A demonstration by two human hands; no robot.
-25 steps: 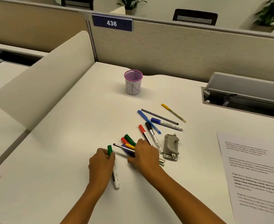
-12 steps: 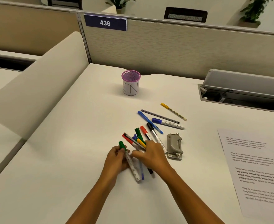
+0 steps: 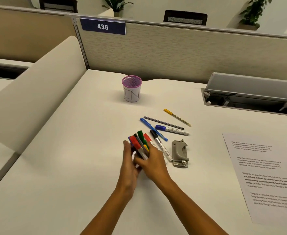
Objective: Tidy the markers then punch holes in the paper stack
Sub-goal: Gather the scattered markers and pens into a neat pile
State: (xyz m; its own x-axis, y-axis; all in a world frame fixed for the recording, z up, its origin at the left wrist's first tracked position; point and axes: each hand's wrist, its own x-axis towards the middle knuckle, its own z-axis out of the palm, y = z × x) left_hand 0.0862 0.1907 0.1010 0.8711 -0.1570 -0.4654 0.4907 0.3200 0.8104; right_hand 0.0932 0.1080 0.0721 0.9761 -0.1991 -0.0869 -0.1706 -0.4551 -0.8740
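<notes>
Between my left hand (image 3: 128, 162) and my right hand (image 3: 152, 164) sits a bundle of markers (image 3: 139, 143) with red, green, blue and yellow caps pointing away from me; both hands press on it from either side. A black-capped marker (image 3: 161, 145) lies just right of the bundle. Farther back lie a blue pen (image 3: 153, 129), a blue-capped marker (image 3: 172, 130), a grey pen (image 3: 164, 123) and a yellow pen (image 3: 177, 117). The grey hole punch (image 3: 180, 153) rests right of my right hand. A purple mesh cup (image 3: 132, 89) stands at the back. Printed paper (image 3: 264, 175) lies at the right.
A cable tray with a raised lid (image 3: 251, 95) is set into the desk at back right. A curved side divider (image 3: 36, 92) rises on the left and a fabric partition (image 3: 173, 51) closes the back.
My left hand brought its green marker over to the right hand's pile. Both hands have closed the markers into one bundle, caps now pointing away.
</notes>
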